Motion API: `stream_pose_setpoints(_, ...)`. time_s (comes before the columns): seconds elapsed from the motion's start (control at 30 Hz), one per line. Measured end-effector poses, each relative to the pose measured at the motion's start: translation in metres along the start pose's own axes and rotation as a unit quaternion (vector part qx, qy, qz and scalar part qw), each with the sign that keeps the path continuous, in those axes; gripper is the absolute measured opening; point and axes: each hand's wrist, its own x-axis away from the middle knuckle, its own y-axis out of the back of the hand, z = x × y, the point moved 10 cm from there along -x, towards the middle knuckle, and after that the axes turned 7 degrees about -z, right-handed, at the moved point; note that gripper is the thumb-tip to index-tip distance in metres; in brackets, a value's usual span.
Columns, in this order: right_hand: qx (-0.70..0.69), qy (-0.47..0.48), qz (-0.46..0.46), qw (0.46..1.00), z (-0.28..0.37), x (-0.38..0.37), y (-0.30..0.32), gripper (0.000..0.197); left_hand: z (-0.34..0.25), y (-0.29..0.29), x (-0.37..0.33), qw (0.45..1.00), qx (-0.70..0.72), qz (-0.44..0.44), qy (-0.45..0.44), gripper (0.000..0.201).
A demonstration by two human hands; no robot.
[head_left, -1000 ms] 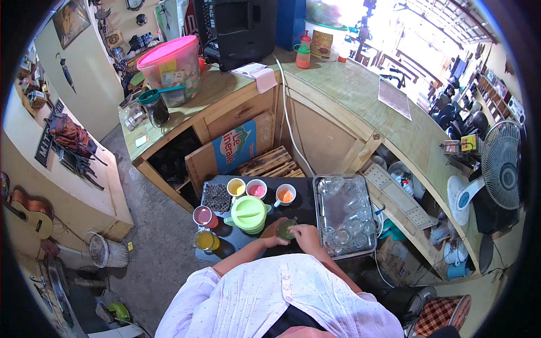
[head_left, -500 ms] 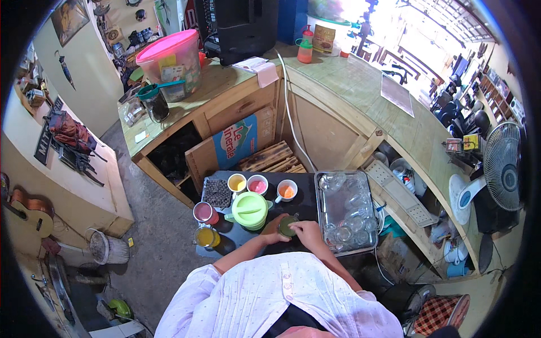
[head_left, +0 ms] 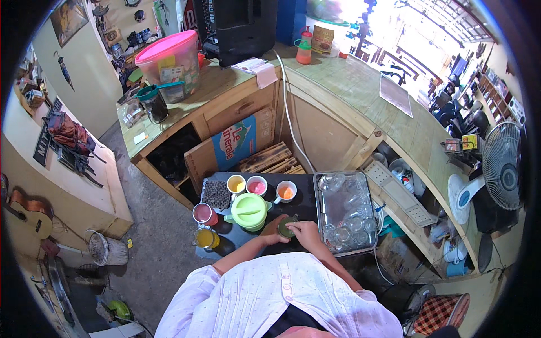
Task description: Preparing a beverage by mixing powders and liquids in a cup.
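My left hand (head_left: pixel 274 231) is wrapped round the side of a cup of dark green liquid (head_left: pixel 286 226) at the near edge of the dark table. Over the rim of that cup, my right hand (head_left: pixel 305 233) has its fingers pinched together; what they hold is too small to make out. Just left of the cup stands a light green lidded pitcher (head_left: pixel 249 210). Behind it are cups of yellow (head_left: pixel 236 183), pink (head_left: pixel 257 185) and orange (head_left: pixel 287 191) contents. A cup with red-pink contents (head_left: pixel 205 214) and a glass mug of yellow liquid (head_left: pixel 206 238) stand further left.
A metal tray (head_left: pixel 320 219) of several upturned glasses lies to the right. A tray of dark round pieces (head_left: pixel 216 194) sits at the table's far left. Beyond is a wooden counter (head_left: pixel 338 84) with a pink-lidded tub (head_left: pixel 169 65). A fan (head_left: pixel 501 166) stands at right.
My right hand has shifted very slightly at the cup's rim. My left hand keeps its grip, and the other things stay in place.
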Motion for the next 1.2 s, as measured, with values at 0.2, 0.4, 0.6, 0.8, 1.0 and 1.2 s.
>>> stream_pose_setpoints(0.2,0.041,-0.018,-0.025,0.999,-0.007,0.003,0.007,0.016,-0.013,0.002,0.000,1.000,-0.005,-0.007,-0.014,0.102)
stream_pose_setpoints(0.4,-0.075,-0.056,-0.036,0.995,0.005,0.009,0.038,0.016,-0.014,0.003,0.003,1.000,0.014,-0.017,-0.001,0.100)
stream_pose_setpoints(0.6,-0.094,-0.073,-0.093,0.988,0.035,0.014,0.095,0.016,-0.012,0.001,0.002,1.000,0.018,-0.008,0.013,0.096)
stream_pose_setpoints(0.8,-0.067,0.022,-0.151,0.986,0.064,0.017,0.111,0.013,-0.023,0.002,0.005,0.999,0.034,-0.004,0.007,0.100)
stream_pose_setpoints(1.0,-0.022,0.119,-0.106,0.987,0.062,0.019,0.075,0.014,-0.042,0.013,0.017,0.996,0.041,-0.049,-0.063,0.106)
stream_pose_setpoints(1.2,-0.080,-0.003,-0.090,0.993,0.015,0.025,0.036,0.014,-0.064,0.020,0.018,0.994,0.058,-0.037,-0.082,0.102)
